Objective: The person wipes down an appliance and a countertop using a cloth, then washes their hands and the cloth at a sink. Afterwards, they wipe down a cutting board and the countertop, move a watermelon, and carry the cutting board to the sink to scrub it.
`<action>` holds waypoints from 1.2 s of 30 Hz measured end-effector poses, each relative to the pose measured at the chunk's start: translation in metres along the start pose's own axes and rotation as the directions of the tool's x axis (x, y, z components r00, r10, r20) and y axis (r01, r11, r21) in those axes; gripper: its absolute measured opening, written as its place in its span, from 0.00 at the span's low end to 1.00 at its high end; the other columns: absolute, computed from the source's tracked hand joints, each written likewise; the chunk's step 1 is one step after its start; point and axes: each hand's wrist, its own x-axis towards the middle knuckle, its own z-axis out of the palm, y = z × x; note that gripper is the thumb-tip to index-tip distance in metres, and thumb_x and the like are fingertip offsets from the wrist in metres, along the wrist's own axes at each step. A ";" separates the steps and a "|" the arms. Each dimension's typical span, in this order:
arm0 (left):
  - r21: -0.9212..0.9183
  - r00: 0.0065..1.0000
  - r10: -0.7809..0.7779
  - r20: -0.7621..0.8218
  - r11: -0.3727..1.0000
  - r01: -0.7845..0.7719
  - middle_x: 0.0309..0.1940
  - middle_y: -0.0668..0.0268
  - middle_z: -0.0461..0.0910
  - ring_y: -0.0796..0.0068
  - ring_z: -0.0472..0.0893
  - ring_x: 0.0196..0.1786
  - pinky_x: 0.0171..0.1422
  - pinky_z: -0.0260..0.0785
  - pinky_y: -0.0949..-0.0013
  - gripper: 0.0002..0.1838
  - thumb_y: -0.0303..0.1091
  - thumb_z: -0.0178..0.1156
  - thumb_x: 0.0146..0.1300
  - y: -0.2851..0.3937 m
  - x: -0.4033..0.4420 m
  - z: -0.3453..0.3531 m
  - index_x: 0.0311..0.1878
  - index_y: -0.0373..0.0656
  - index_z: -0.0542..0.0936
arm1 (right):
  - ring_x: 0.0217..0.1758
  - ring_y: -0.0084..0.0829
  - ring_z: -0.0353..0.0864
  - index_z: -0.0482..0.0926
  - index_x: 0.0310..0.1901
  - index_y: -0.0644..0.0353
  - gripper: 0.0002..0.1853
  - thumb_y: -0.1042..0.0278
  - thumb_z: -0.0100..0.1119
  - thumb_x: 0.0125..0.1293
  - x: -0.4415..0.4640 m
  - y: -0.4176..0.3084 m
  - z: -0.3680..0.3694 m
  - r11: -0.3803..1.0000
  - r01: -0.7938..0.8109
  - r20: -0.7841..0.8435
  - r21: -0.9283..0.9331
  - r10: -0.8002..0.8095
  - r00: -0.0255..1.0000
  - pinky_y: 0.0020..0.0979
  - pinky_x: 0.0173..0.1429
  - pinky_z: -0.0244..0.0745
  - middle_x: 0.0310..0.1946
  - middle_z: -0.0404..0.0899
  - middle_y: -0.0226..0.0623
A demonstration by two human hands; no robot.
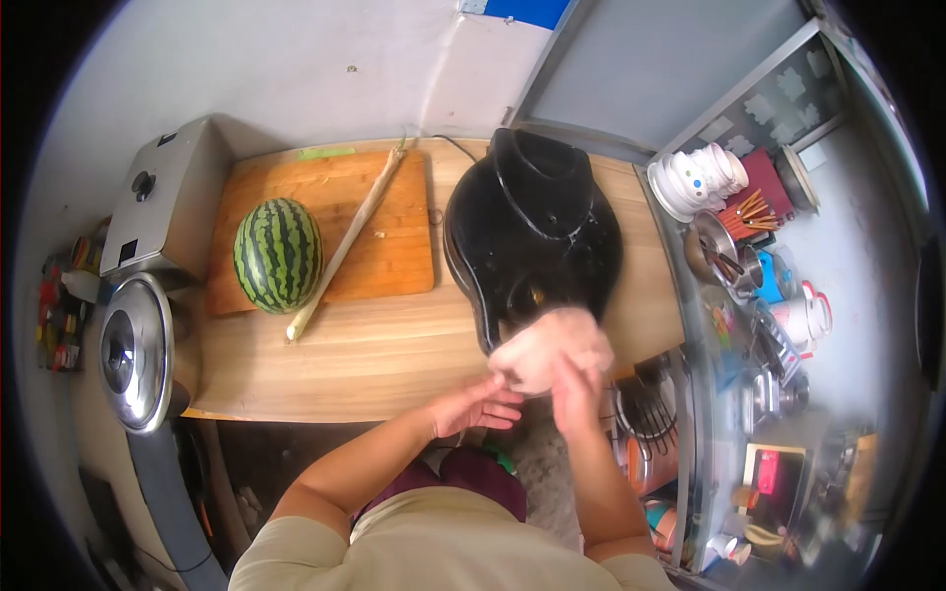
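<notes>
A pale, crumpled, cloth-like thing [547,347], blurred by motion, is at the front of the black rounded appliance [537,222]. My right hand [578,394] grips it from below, with the fingers partly hidden against it. Just to its lower left is my left hand [478,407], palm turned up and fingers apart, its fingertips close to the pale thing. I cannot tell whether they touch it. The appliance's lid is closed. On the wooden cutting board [394,261] lies a striped watermelon [278,256], with a long pale stalk [350,236] slanting beside it.
At the left stand a metal box with a knob [163,197] and a pot with a shiny lid [136,353]. Right of the wooden table [394,379] are stacked white bowls [695,180], metal pots [711,246] and chopsticks [751,213]. A rack [647,404] is below the table's right edge.
</notes>
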 end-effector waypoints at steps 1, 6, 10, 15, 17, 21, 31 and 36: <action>-0.053 0.995 0.091 -0.034 0.994 -0.093 0.58 0.56 0.71 0.61 0.75 0.57 0.60 0.70 0.58 0.36 0.51 0.58 0.64 0.004 -0.003 0.010 0.68 0.41 0.59 | 0.51 0.29 0.78 0.72 0.53 0.69 0.17 0.77 0.55 0.62 -0.005 0.003 -0.001 0.994 -0.028 0.089 -0.107 0.038 0.995 0.31 0.57 0.73 0.48 0.77 0.40; 0.141 0.740 0.554 -0.382 0.826 -0.546 0.51 0.59 0.76 0.68 0.78 0.52 0.58 0.72 0.65 0.26 0.35 0.62 0.62 0.022 0.007 0.040 0.61 0.39 0.66 | 0.58 0.43 0.69 0.71 0.56 0.67 0.28 0.65 0.66 0.55 -0.006 -0.002 -0.016 0.456 0.640 0.702 -0.619 -0.045 0.711 0.38 0.60 0.67 0.55 0.65 0.49; 0.750 0.264 0.930 -0.257 0.364 -0.552 0.45 0.63 0.80 0.75 0.80 0.46 0.51 0.73 0.73 0.18 0.22 0.59 0.61 0.054 0.028 0.053 0.55 0.37 0.72 | 0.60 0.49 0.67 0.72 0.58 0.61 0.35 0.55 0.70 0.49 0.046 -0.014 -0.064 0.272 0.661 0.645 -0.699 -0.160 0.748 0.43 0.62 0.65 0.60 0.61 0.52; 0.775 0.507 0.781 0.364 -0.556 0.300 0.59 0.56 0.71 0.51 0.68 0.64 0.66 0.60 0.50 0.34 0.27 0.67 0.45 0.085 0.085 0.041 0.61 0.56 0.73 | 0.72 0.52 0.51 0.56 0.69 0.60 0.51 0.40 0.67 0.49 0.083 -0.009 -0.090 -0.100 0.674 0.681 -0.732 -0.094 0.726 0.48 0.73 0.44 0.70 0.50 0.56; 0.762 0.567 0.752 0.335 -0.570 0.306 0.60 0.62 0.71 0.53 0.66 0.67 0.67 0.57 0.47 0.32 0.31 0.66 0.44 0.080 0.094 0.036 0.58 0.58 0.76 | 0.75 0.51 0.44 0.48 0.72 0.62 0.57 0.37 0.66 0.48 0.088 0.002 -0.096 -0.128 0.690 0.701 -0.713 -0.083 0.709 0.49 0.75 0.36 0.72 0.45 0.57; 0.688 0.644 0.629 0.436 -0.694 0.212 0.61 0.64 0.71 0.49 0.66 0.67 0.66 0.60 0.50 0.31 0.34 0.65 0.40 0.069 0.091 0.040 0.56 0.52 0.78 | 0.76 0.50 0.43 0.42 0.71 0.71 0.63 0.37 0.68 0.45 0.091 0.010 -0.103 0.003 0.700 0.694 -0.714 -0.126 0.709 0.49 0.76 0.36 0.72 0.43 0.59; 0.621 0.509 0.697 0.505 -0.703 0.348 0.56 0.60 0.74 0.55 0.72 0.58 0.66 0.63 0.57 0.20 0.32 0.55 0.56 0.110 0.122 0.036 0.53 0.47 0.79 | 0.75 0.56 0.44 0.47 0.71 0.65 0.56 0.46 0.69 0.48 0.094 0.013 -0.100 -0.147 0.723 0.733 -0.675 -0.028 0.679 0.51 0.74 0.41 0.71 0.42 0.65; 0.729 0.297 0.860 0.416 -0.510 0.457 0.56 0.61 0.74 0.51 0.73 0.56 0.64 0.64 0.56 0.18 0.26 0.55 0.54 0.148 0.135 0.012 0.50 0.46 0.80 | 0.74 0.55 0.46 0.65 0.64 0.58 0.39 0.52 0.68 0.51 0.105 0.024 -0.088 -0.214 0.722 0.742 -0.658 -0.025 0.670 0.49 0.73 0.44 0.70 0.45 0.63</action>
